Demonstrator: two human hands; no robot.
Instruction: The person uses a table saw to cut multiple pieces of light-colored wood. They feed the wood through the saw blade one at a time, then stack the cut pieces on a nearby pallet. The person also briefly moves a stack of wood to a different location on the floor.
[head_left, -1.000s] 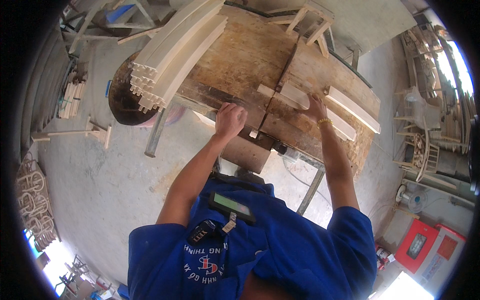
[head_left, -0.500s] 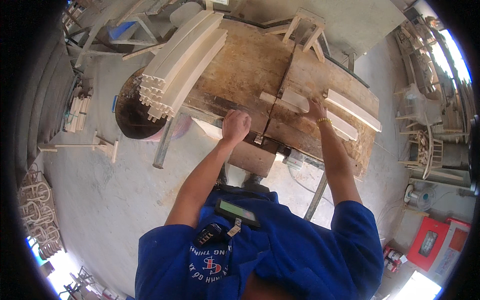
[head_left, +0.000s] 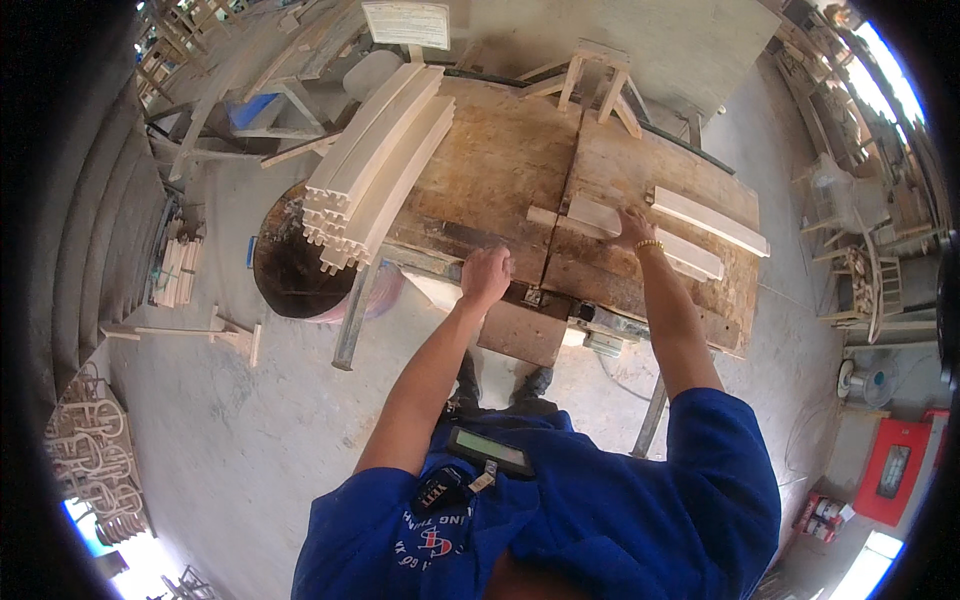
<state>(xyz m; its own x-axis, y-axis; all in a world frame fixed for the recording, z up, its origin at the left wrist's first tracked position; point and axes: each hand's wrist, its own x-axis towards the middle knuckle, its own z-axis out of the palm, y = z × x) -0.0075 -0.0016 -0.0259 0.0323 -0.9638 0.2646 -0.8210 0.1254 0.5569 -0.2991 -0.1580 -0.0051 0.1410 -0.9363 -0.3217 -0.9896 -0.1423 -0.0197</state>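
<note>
My right hand (head_left: 632,231), with a gold-coloured band at its wrist, grips a pale wooden piece (head_left: 680,254) lying on the worn wooden saw table (head_left: 490,150). Its fingers reach over the wood, partly hiding it. Just left of them lies a short pale board (head_left: 594,214), beside a thin wooden strip (head_left: 544,215) near the dark slot in the tabletop. My left hand (head_left: 487,274) is curled closed at the table's front edge, left of the slot. What its fingers hold, if anything, is hidden. Farther right lies a long pale wooden bar (head_left: 710,221).
A stack of curved, notched wooden slats (head_left: 375,150) fills the table's left end. Below it stands a round bin (head_left: 300,265) on the floor. A small wooden stand (head_left: 600,80) is at the far edge. A brown panel (head_left: 523,333) hangs at the table's front.
The whole view has shifted, so the table sits lower in the picture. Both hands keep nearly the same places on the table.
</note>
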